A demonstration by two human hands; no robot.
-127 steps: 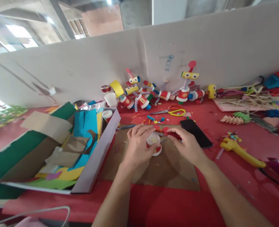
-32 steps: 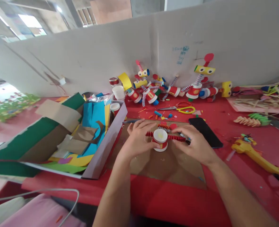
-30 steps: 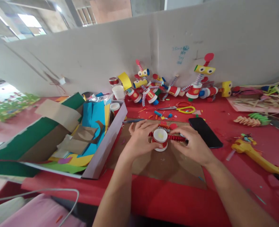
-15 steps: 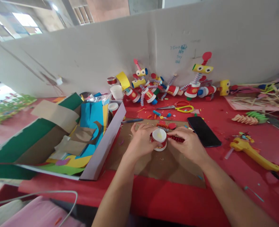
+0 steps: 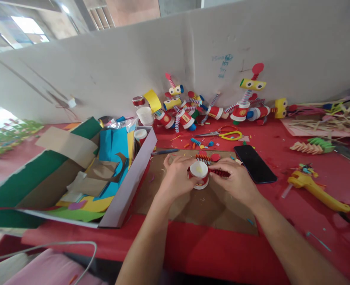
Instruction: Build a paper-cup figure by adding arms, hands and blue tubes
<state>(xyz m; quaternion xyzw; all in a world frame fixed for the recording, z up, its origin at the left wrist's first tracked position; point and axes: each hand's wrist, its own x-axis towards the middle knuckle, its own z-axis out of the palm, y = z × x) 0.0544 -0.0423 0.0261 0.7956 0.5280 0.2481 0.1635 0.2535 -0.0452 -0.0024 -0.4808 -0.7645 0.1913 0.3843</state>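
A small red-and-white paper cup (image 5: 199, 169) stands upside down on the brown cardboard (image 5: 216, 209), a yellowish smear on its white top. My left hand (image 5: 176, 176) is closed around the cup's left side, thumb across its front. Pinched in my right hand (image 5: 237, 176) is a dark red folded paper strip (image 5: 221, 173), its end against the cup's right side. Just behind the cup lies an orange-and-white folded paper strip (image 5: 203, 158), with a red paper disc (image 5: 215, 157) beside it.
Left is an open box (image 5: 133, 186) of coloured paper. Scissors (image 5: 222, 134), a pen (image 5: 166, 151) and several paper-cup figures (image 5: 242, 111) lie or stand behind the cardboard. To the right are a phone (image 5: 254, 164) and a yellow glue gun (image 5: 317, 190).
The view has shifted very slightly. Both hands keep their hold, with the red strip still pressed against the cup.
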